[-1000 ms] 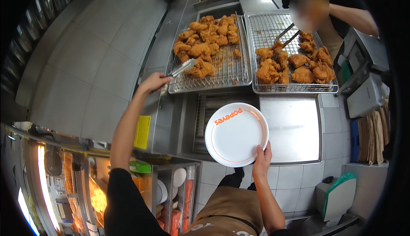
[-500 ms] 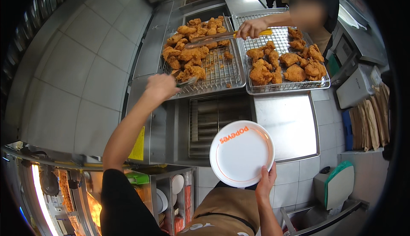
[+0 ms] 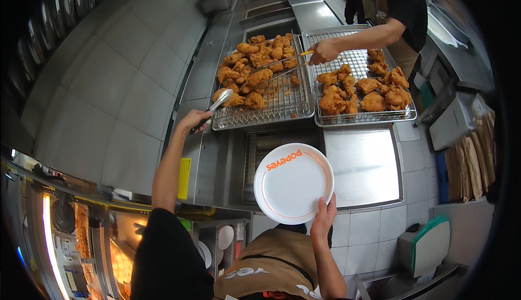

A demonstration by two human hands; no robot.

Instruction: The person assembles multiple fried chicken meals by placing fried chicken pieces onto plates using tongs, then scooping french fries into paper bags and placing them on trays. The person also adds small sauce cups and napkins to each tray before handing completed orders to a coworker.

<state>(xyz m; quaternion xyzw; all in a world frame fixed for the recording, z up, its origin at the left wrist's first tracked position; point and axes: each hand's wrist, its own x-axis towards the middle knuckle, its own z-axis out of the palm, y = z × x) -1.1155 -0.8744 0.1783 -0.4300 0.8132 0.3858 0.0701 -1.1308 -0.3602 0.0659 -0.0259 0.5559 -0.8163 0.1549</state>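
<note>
My left hand [image 3: 196, 121] is closed around the black handle of metal tongs [image 3: 220, 100]. The tong tips lie against a piece of fried chicken [image 3: 234, 100] at the near left corner of the left wire-rack tray [image 3: 282, 111]; whether they grip it I cannot tell. More golden-brown chicken [image 3: 259, 56] is heaped behind. Low in front of me, my right hand [image 3: 323, 218] pinches the near right rim of a round white plate [image 3: 293, 189] with orange lettering. The plate has nothing on it and tilts toward me.
A co-worker's hand [image 3: 324, 52] reaches in from the right with yellow-handled tongs [image 3: 287, 60] over the left tray's chicken. Another racked tray [image 3: 366, 118] holds several pieces. Below the trays are a recessed metal well [image 3: 239, 161] and a steel counter [image 3: 362, 164]. Paper bags [image 3: 471, 151] stand right.
My left hand and tongs have drawn back leftward relative to the tray. The co-worker's tongs have moved down among the chicken pieces. The plate stays in my right hand, and the view has shifted slightly.
</note>
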